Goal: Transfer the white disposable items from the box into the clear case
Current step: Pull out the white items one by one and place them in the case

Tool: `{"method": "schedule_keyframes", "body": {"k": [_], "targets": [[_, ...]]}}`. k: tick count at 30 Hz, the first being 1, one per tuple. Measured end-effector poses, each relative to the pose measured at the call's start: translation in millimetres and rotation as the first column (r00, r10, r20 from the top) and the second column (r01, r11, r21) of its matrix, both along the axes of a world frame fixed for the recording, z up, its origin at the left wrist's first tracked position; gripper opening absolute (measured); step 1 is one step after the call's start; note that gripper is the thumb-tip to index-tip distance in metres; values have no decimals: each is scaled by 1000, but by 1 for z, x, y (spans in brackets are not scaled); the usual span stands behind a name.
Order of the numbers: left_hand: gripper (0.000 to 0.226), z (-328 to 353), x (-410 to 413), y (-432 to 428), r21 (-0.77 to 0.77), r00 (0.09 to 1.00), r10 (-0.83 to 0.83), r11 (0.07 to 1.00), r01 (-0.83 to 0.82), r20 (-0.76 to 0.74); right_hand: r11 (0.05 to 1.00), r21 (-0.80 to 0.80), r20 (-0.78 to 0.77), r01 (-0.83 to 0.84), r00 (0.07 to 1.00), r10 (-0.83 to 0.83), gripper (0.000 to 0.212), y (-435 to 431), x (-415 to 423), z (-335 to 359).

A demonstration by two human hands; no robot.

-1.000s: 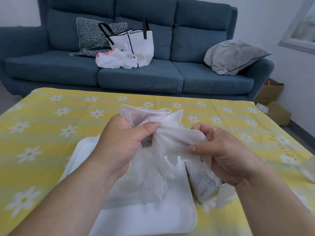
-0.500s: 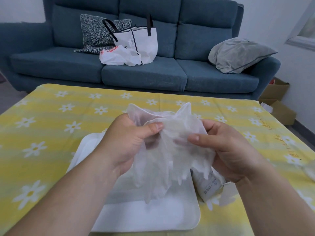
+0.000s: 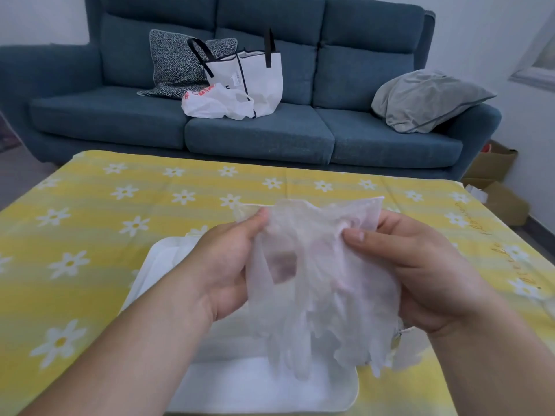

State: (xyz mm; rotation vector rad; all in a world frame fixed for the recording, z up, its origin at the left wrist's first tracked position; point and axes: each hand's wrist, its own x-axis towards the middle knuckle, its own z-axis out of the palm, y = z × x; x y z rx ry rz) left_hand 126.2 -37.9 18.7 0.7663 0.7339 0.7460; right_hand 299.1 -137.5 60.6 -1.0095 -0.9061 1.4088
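The fingers (image 3: 255,223) of the left hand (image 3: 228,265) are curled, thumb pressed against the upper edge of a bunch of white disposable gloves (image 3: 324,280). The right hand (image 3: 420,274) does the same at the opposite edge, thumb pinching in front and the other fingers hidden behind the film. Both hands grip near the cuffs, probably so the limp, clingy sheets hang as one bundle and do not slide apart. The bunch is held in the air directly above the clear case (image 3: 270,388), its loose finger ends dangling toward the case's near right corner, which suits lowering it straight in. The case lies flat on the worktop (image 3: 120,235), covered with a yellow daisy cloth, close to the person so the drop is short. The box is not plainly visible; a pale scrap just right of the case, under the right wrist, may belong to it. Well beyond the case stands a blue sofa (image 3: 270,139) carrying a white tote bag (image 3: 258,76).
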Motion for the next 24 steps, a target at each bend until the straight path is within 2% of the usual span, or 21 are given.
{"method": "schedule_keyframes", "body": {"k": [3,5,7,10,15,19,21,24], "targets": [[37,-9,3,2,-8,978,-204,979,204,54,998,49,-42,-28,999,30,17,2,-12,1],[45,-8,6,1,-53,929,-349,932,358,127,998,5,62,61,996,-61,16,9,-17,-5],[48,-9,6,4,-82,905,-396,908,411,154,988,-34,163,153,976,-145,15,15,-20,-12],[51,-9,3,4,-43,908,-387,916,398,161,974,-62,254,218,947,-196,12,18,-20,-15],[71,-3,-1,1,-15,934,-302,951,310,192,976,-58,338,212,924,-180,12,18,-24,-11],[92,-1,-4,-1,62,893,-396,918,392,213,963,-56,356,264,907,-227,27,20,-28,-11],[89,-1,-8,-3,120,876,-427,904,409,226,960,-57,345,273,908,-237,33,20,-32,-9],[63,3,-11,-8,229,909,-389,908,351,151,955,-59,347,291,903,-254,34,21,-33,-9]]}}
